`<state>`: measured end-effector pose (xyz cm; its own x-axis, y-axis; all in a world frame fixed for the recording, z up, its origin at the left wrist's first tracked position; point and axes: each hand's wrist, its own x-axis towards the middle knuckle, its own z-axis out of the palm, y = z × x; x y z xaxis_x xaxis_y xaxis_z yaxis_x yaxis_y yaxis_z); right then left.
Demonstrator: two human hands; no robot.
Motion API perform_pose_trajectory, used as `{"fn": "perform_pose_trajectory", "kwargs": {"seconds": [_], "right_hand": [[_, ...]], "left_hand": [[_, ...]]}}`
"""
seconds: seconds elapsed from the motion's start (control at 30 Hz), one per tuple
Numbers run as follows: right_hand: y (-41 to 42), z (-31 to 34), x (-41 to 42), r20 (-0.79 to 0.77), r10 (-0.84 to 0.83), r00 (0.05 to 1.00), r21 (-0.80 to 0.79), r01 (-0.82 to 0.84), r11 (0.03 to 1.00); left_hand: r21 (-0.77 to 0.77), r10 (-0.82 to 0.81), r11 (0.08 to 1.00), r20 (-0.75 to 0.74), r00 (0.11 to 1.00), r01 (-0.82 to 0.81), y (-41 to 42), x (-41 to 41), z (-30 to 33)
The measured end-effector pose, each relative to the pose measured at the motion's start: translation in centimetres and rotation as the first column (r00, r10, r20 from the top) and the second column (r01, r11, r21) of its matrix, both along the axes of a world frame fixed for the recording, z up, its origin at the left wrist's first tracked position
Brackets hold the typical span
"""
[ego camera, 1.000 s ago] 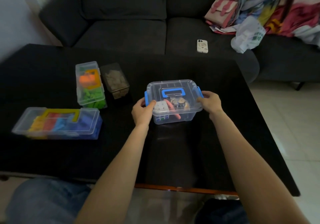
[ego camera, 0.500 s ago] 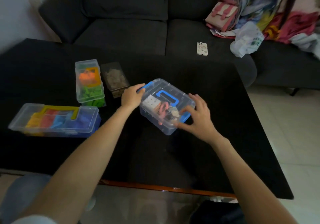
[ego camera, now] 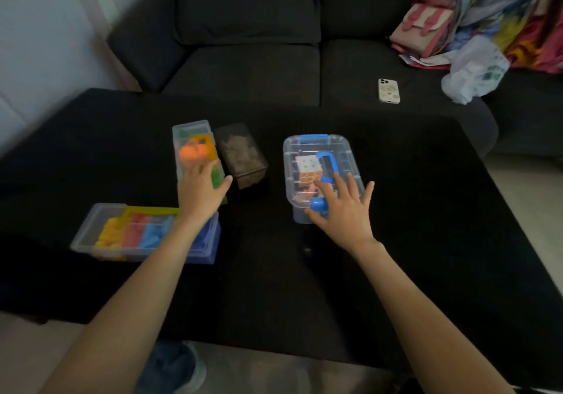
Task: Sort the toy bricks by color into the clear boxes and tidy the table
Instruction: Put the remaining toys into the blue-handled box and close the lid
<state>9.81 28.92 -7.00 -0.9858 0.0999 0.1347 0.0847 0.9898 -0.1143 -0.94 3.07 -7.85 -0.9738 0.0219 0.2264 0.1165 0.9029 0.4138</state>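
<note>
head view: a dark grey fabric sofa (ego camera: 243, 58) is seen across the top of the frame, with a heap of colourful clothes and a pink bag (ego camera: 487, 19) at the upper right and a white phone (ego camera: 388, 90) lying on its seat. a black table (ego camera: 396, 256) fills the middle of the frame. at the lower left of the table a long clear plastic box with a yellow handle (ego camera: 100, 235) is seen, holding yellow, red and blue toy bricks (ego camera: 137, 233) in separate groups. above it, left of centre, a narrow clear box of orange and green bricks (ego camera: 193, 150) stands just beside a smoky brown clear box (ego camera: 240, 154). at centre a clear lidded box with blue latches and handle (ego camera: 320, 162) is seen, a white puzzle cube (ego camera: 308, 169) inside. the left hand (ego camera: 201, 192) is laid on the near end of the narrow box, fingers loosely spread, nothing clasped. the right hand (ego camera: 341, 208) is spread flat on the near end of the lidded box, fingers straight and apart.
</note>
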Motion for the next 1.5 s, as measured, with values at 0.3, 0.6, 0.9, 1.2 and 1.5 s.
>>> {"fn": "perform_pose_trajectory", "kwargs": {"seconds": [0.3,0.6,0.9,1.2,1.5], "right_hand": [[-4.0,2.8,-1.2,-0.226,0.252,0.941,0.0,-0.259,0.966],[-13.4,-0.1,-12.7,0.174,0.211,0.962,-0.142,-0.188,0.972],[-13.2,-1.4,-13.3,0.197,0.064,0.978,-0.1,-0.045,0.994],[-13.9,-1.0,-8.6,0.17,0.026,0.985,0.163,-0.054,0.985],[-13.4,-1.4,-4.9,0.089,0.119,0.989,0.336,-0.142,0.931]], "left_hand": [[-0.101,0.004,0.995,0.286,0.958,0.026,-0.6,-1.9,-0.3],[0.006,-0.058,0.998,0.24,0.969,0.059,-3.7,-1.9,-0.1],[0.278,-0.066,0.959,0.4,0.914,-0.052,-6.4,-3.6,-1.1],[0.303,-0.205,0.951,0.457,0.866,0.065,-5.6,-3.0,1.1],[0.29,-0.313,0.938,0.461,0.831,0.192,-3.4,-1.9,1.2]]}}
